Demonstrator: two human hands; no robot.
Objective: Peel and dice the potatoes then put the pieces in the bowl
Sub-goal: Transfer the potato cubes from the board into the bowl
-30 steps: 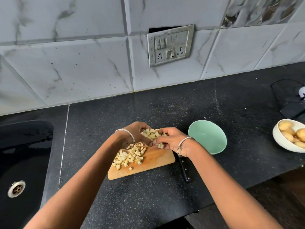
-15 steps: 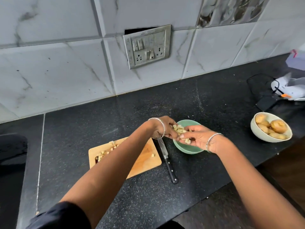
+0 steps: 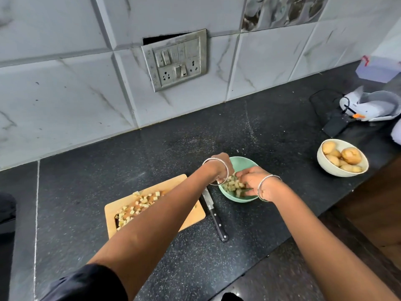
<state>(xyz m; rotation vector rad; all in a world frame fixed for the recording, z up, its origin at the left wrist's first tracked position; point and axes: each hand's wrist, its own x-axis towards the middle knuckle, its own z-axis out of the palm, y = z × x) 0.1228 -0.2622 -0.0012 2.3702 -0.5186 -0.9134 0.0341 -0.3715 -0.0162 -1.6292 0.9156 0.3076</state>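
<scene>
Green bowl [image 3: 241,161], part-filled with diced potato [image 3: 231,185]: both hands meet over it, the right hand [image 3: 252,181] palm down with fingers loosely spread onto the pieces, the left hand [image 3: 222,165] dipped in, fingers hidden, so its hold cannot be told. Hazards: a careless release may scatter pieces over the rim onto the counter [image 3: 238,131]. The left forearm, crossing the cutting board [image 3: 191,216], could sweep off the loose cubes [image 3: 142,202] there or nudge the knife [image 3: 213,216] between board and bowl.

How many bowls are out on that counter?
2. The green bowl sits just right of the knife; the white bowl holding whole potatoes stands farther right. A grey tub far right is unclear.
</scene>
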